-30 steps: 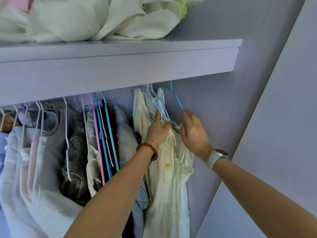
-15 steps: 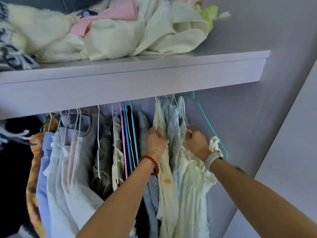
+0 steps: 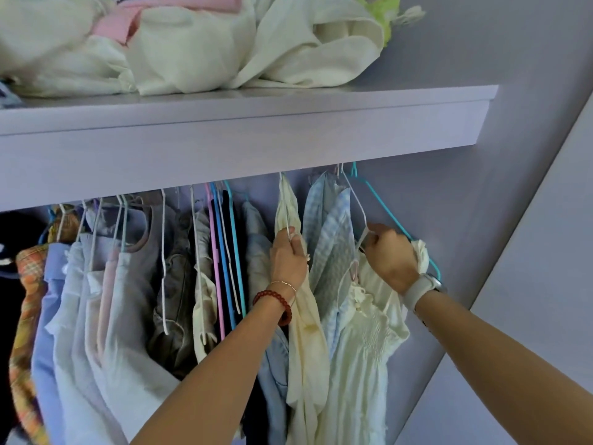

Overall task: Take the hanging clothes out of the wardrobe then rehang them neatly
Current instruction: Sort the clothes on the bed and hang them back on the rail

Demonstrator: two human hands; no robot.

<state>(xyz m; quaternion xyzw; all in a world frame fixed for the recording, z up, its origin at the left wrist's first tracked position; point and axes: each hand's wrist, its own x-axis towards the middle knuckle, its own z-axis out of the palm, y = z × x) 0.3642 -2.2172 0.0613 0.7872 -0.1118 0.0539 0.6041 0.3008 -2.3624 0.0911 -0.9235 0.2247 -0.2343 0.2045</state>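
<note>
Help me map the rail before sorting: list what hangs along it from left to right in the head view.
Plaid shirt → lavender garment → white tops → grey garment → pink hanger → blue hangers → cream garment in left hand → checked blue shirt → white hanger in right hand → teal hanger.

A pale lilac shelf (image 3: 288, 123) is spanning the upper part of the wardrobe, ending in a squared corner at the right, short of the side wall. A loose heap of crumpled cream fabric (image 3: 224, 49) is lying directly on its top surface, covering most of the visible length. A pink garment (image 3: 154, 14) is sitting among the heap toward the left, and a yellow-green piece (image 3: 383, 11) is showing at the heap's right end. A patterned blue-and-white item (image 3: 4, 93) is peeking in at the far left edge. The shelf's front face is hiding the rail beneath it.
</note>
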